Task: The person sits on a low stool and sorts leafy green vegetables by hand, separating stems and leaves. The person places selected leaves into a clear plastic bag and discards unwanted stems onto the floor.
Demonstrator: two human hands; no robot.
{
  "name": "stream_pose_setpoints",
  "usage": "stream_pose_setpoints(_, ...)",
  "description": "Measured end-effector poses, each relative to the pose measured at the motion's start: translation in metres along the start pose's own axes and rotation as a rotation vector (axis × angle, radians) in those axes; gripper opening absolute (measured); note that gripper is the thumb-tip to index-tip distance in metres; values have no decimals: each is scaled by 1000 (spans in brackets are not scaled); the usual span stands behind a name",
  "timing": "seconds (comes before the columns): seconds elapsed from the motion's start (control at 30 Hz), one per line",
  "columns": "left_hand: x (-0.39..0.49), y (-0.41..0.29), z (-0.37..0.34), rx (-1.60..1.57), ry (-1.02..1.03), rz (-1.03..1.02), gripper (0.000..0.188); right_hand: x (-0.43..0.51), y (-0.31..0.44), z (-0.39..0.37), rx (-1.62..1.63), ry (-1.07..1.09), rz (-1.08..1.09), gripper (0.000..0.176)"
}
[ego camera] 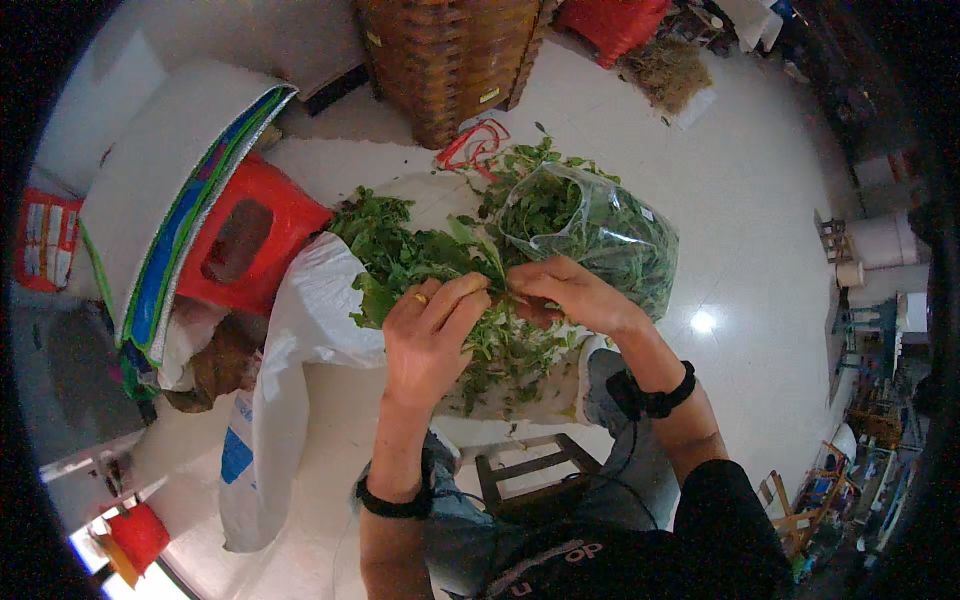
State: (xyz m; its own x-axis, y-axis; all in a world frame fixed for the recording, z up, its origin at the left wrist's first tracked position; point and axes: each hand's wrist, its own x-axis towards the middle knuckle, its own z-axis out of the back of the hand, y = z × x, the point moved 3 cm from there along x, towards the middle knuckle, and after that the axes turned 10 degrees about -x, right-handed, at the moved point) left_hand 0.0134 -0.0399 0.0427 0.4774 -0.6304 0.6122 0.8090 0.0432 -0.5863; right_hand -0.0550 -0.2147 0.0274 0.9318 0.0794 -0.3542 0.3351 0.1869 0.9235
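Note:
My left hand [435, 322], with a ring on one finger, and my right hand [570, 289] meet fingertip to fingertip over a heap of leafy greens. Pinched between them is a sprig of greens [491, 251], its pale leaves pointing away from me; the fingers hide its stem. More leafy greens [397, 247] lie beyond my left hand, partly on a white woven sack [322, 277]. Below my hands, loose leaves and stems [499, 375] are scattered on the floor. A transparent plastic bag [630, 232] full of greens lies beyond my right hand, its mouth facing left.
A red plastic stool [292, 202] and a large bag with a green-edged opening [187, 202] stand at left. Tall brown woven baskets [450, 67] rise ahead, near red string [472, 146]. A small wooden stool [532, 469] is between my legs. Furniture lines the right side.

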Motion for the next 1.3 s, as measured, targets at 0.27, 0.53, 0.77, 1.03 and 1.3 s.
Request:
stream_pose_setpoints(0.27,0,-2,-4,2,-29,-16,32,2,-5,-1,-2,-94,36,33)
stream_pose_setpoints(0.53,-6,5,-7,-63,-30,131,43,3,-9,2,-260,-235,142,21)
stream_pose_setpoints(0.77,-9,14,-5,-143,-59,442,22,0,-14,19,-435,-299,16,14)
stream_pose_setpoints(1.03,-9,19,0,-359,-67,677,23,2,-10,21,-335,-221,183,22)
stream_pose_setpoints(1.3,-10,23,1,-704,-64,856,23,6,5,-2,-80,-224,301,15)
